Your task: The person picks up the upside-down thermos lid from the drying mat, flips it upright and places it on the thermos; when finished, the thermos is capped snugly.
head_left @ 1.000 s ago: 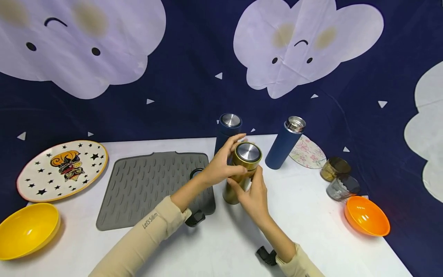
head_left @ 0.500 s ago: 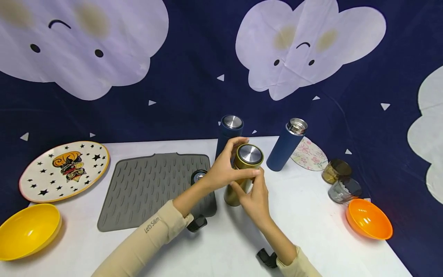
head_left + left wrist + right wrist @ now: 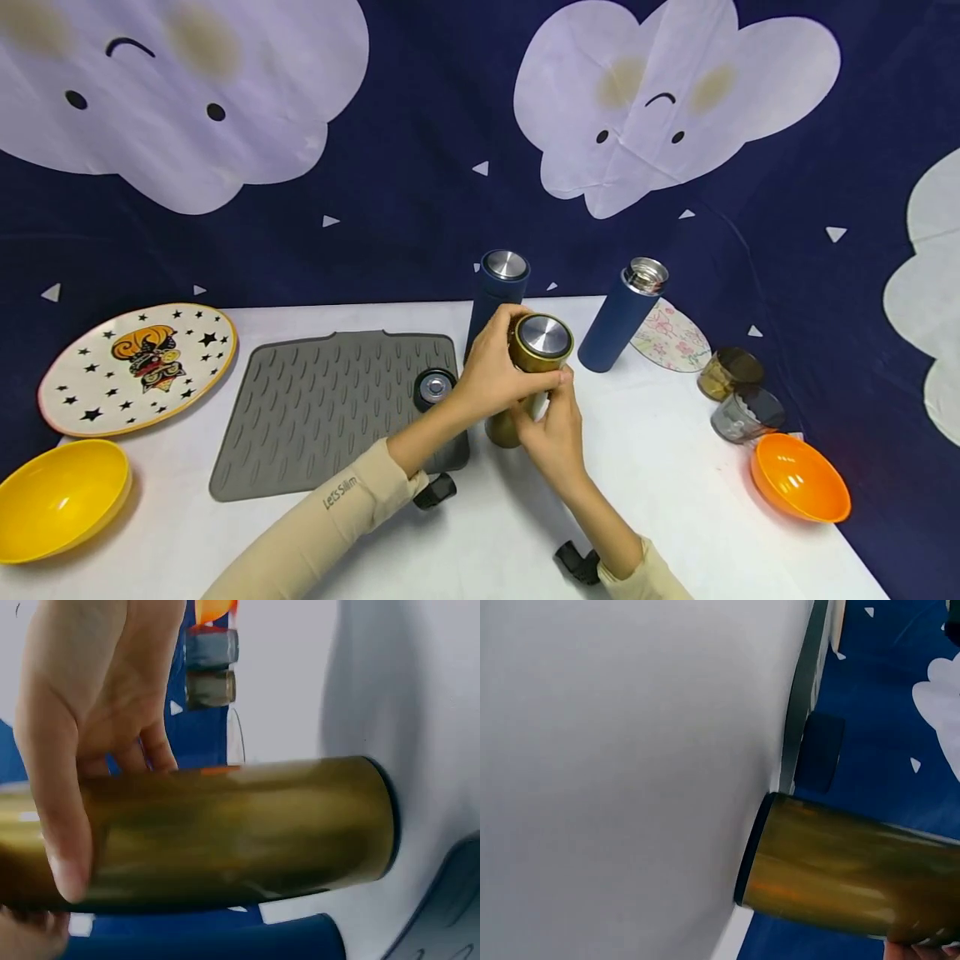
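Gold cylindrical metal bottle, silver-topped [image 3: 247, 832]: held in both hands, in front of capped navy cylindrical bottle [image 3: 497, 292].
Left hand [image 3: 497, 372]: curled around gold bottle's upper part.
Right hand [image 3: 553, 429]: wrapped on it lower down, fingers partly hidden.
Grey ridged mat [image 3: 322, 417]: laid just beside, at left.

Gold flask [image 3: 240, 832] (silver-topped lid [image 3: 545, 335] on), roughly upright, near grey mat [image 3: 315, 417].

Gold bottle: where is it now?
In the head view, just right of centre, the left hand and right hand hold the gold bottle, right of the gray mat.
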A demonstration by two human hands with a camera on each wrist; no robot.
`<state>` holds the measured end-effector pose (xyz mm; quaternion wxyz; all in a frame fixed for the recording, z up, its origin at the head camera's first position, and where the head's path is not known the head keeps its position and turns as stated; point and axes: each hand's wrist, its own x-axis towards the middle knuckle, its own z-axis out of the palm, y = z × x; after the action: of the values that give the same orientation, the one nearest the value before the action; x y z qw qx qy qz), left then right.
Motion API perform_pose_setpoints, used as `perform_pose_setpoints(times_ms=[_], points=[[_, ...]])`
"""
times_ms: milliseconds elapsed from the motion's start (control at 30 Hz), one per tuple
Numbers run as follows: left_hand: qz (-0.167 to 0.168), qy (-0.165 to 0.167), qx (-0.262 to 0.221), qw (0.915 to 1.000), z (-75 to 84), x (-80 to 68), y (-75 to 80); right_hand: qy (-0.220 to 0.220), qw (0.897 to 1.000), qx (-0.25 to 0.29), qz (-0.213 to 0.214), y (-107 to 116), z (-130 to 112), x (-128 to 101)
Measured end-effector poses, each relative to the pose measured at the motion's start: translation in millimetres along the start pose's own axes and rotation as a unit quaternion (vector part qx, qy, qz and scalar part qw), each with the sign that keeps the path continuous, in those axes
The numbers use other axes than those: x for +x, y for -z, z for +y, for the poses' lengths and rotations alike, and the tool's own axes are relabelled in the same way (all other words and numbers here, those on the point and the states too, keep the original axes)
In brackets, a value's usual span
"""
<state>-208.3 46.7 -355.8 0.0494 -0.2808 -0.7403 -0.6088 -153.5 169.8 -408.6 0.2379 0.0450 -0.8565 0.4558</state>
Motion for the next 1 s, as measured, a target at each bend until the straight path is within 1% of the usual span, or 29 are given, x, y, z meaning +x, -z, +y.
perform_pose_setpoints(times_ms=[33, 100, 133, 167, 200, 267, 300, 333, 367, 400, 433, 467, 500, 533, 567, 633, 700, 733, 767, 833, 867, 900, 933, 1000], points=[[-0.008, -0.004, -0.03, 0.9995, -1.2, -0.5, 0.4, -0.001, 1.0, 0.001, -0.002, -0.1, -0.2, -0.3], [-0.03, -0.01, -0.098, 0.9947, -3.7, -1.3, 1.7, -0.004, 1.0, 0.004, -0.005, -0.1, -0.7, -1.2], [-0.042, -0.007, -0.118, 0.9921, -3.8, -2.1, 2.4, -0.005, 1.0, 0.004, -0.006, -0.1, -0.6, -1.7], [-0.045, -0.003, -0.114, 0.9925, -3.6, -2.6, 2.3, -0.004, 1.0, 0.003, -0.006, -0.2, -0.6, -2.1], [-0.039, -0.004, -0.095, 0.9947, -2.2, -3.0, 1.7, -0.002, 1.0, 0.001, -0.004, -0.1, -0.4, -2.7], [-0.011, -0.003, -0.036, 0.9993, 1.5, -2.4, -0.8, -0.002, 1.0, -0.007, -0.001, 0.5, -0.2, -3.1], [0.0, 0.001, -0.011, 0.9999, 3.8, -1.8, -1.5, -0.001, 1.0, -0.008, 0.001, 0.7, -0.2, -2.9], [0.004, 0.005, 0.001, 1.0, 4.9, -0.7, -1.3, 0.0, 1.0, -0.009, 0.001, 0.9, 0.2, -2.6], [-0.005, 0.001, -0.008, 1.0, 4.6, 0.9, 0.0, -0.002, 1.0, -0.009, 0.0, 1.1, 0.1, -2.3], [-0.023, -0.003, -0.035, 0.9991, 3.7, 2.3, 2.2, -0.005, 1.0, -0.008, -0.003, 1.3, -0.1, -2.1], [-0.045, -0.003, -0.066, 0.9968, 2.6, 3.3, 4.4, -0.008, 1.0, -0.006, -0.006, 1.5, -0.3, -2.2], [-0.07, -0.002, -0.099, 0.9926, 1.3, 3.8, 6.5, -0.01, 1.0, -0.002, -0.009, 1.6, -0.4, -2.3], [-0.088, 0.007, -0.122, 0.9886, 0.7, 3.8, 7.4, -0.012, 1.0, 0.002, -0.012, 2.0, -0.4, -2.3], [-0.095, 0.013, -0.123, 0.9877, 0.3, 3.4, 6.9, -0.014, 1.0, 0.003, -0.014, 2.2, -0.1, -2.5], [-0.088, 0.015, -0.108, 0.9901, 0.8, 2.7, 5.3, -0.017, 1.0, 0.004, -0.016, 2.4, -0.1, -2.7], [-0.037, 0.017, -0.045, 0.9982, 4.2, 0.6, -0.4, -0.014, 1.0, -0.001, -0.014, 2.9, 0.8, -2.6], [0.009, 0.014, -0.001, 0.9999, 6.2, 0.5, -4.6, -0.011, 1.0, -0.003, -0.011, 3.0, 1.5, -1.6], [0.019, 0.008, -0.004, 0.9998, 5.8, 0.6, -4.9, -0.011, 1.0, -0.003, -0.011, 2.8, 1.4, -1.2], [0.018, 0.001, -0.025, 0.9995, 5.1, 1.0, -4.0, -0.01, 1.0, -0.003, -0.011, 2.8, 1.3, -0.9], [-0.013, -0.015, -0.093, 0.9955, 2.8, 1.7, -0.5, -0.006, 1.0, 0.0, -0.012, 2.2, 0.7, 0.0], [-0.027, -0.016, -0.119, 0.9924, 2.0, 1.6, 1.3, -0.005, 1.0, 0.004, -0.012, 1.7, 0.3, 0.3], [-0.036, -0.012, -0.131, 0.9907, 1.7, 1.2, 2.7, -0.005, 1.0, 0.006, -0.013, 1.3, 0.1, 0.5], [-0.035, -0.008, -0.124, 0.9916, 1.9, 0.7, 3.4, -0.004, 1.0, 0.003, -0.012, 0.9, 0.0, 0.4], [-0.015, -0.006, -0.076, 0.997, 3.6, 0.5, 3.3, -0.003, 1.0, -0.005, -0.008, 0.0, 0.0, 0.6]])
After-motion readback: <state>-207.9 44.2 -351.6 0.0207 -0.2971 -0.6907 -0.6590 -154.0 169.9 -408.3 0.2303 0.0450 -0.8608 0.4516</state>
